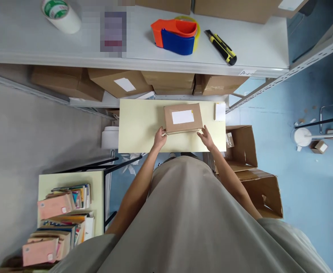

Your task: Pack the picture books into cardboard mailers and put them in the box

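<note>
A brown cardboard box (182, 108) with a white label (182, 116) on its top rests at the middle of the pale yellow table (140, 125). At its near left corner, my left hand (160, 138) grips the box with bent fingers. My right hand (206, 138) is at the near right corner, fingers along the side and thumb by the front edge. The undersides of both hands' grips are hidden. To the right of the box lies a stack of white labels or paper (220, 112).
A shelf (138, 41) ahead carries a tape dispenser (174, 36), a box cutter (221, 47) and a tape roll (62, 17); several boxes sit below. Open cartons (241, 146) stand right of the table. A side table (98, 212) at lower left holds books and envelopes.
</note>
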### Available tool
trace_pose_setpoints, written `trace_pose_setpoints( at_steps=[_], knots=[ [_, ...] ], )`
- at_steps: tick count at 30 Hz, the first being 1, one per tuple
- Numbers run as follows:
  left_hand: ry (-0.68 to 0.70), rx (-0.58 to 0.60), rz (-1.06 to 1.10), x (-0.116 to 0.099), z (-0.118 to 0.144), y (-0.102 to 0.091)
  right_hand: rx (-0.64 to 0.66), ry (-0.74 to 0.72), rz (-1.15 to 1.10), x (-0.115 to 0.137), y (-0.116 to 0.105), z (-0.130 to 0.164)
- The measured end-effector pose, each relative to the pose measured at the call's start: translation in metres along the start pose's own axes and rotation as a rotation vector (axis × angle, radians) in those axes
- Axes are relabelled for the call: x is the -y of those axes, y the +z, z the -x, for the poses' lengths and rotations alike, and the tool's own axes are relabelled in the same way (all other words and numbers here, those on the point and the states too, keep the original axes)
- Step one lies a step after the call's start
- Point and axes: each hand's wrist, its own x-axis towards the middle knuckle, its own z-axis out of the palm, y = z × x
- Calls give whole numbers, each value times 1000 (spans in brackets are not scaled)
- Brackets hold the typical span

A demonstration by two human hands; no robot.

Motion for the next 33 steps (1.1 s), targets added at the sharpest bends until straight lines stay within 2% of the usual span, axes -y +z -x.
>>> trace_pose_setpoints(
  at_steps=[3, 6, 9, 12, 15, 20, 22, 25, 27, 29, 31, 33],
  knots=[
    [-74, -51, 66, 2, 18, -7, -70, -93, -48, 10, 1, 20],
    [37, -52, 115, 6, 34, -16, -115, -166, -91, 22, -4, 43],
    [64, -17, 97, 14, 47, -17, -144, -123, -109, 24, -5, 66],
    [-30, 56, 61, 22, 59, -9, -200, -14, -110, 11, 2, 86],
    [-107, 55, 82, 26, 71, -2, -272, 42, -126, -9, 11, 102],
    [-117, 92, 66, 23, 87, -8, -205, -11, -206, -30, 16, 114],
    [-132, 105, 38, 17, 90, -13, -185, -20, -227, -31, 11, 113],
    [-128, 57, -11, 3, 94, -14, -161, -14, -224, -28, -3, 109],
    [-90, 15, -48, -13, 98, -5, -158, -29, -205, -26, -17, 105],
    [-39, -1, -78, -36, 102, 13, -180, -47, -193, -26, -37, 103],
    [9, 10, -105, -64, 107, 44, -234, -48, -202, -30, -66, 101],
    [63, 45, -146, -96, 112, 86, -333, -30, -245, -40, -104, 100]
  ],
)
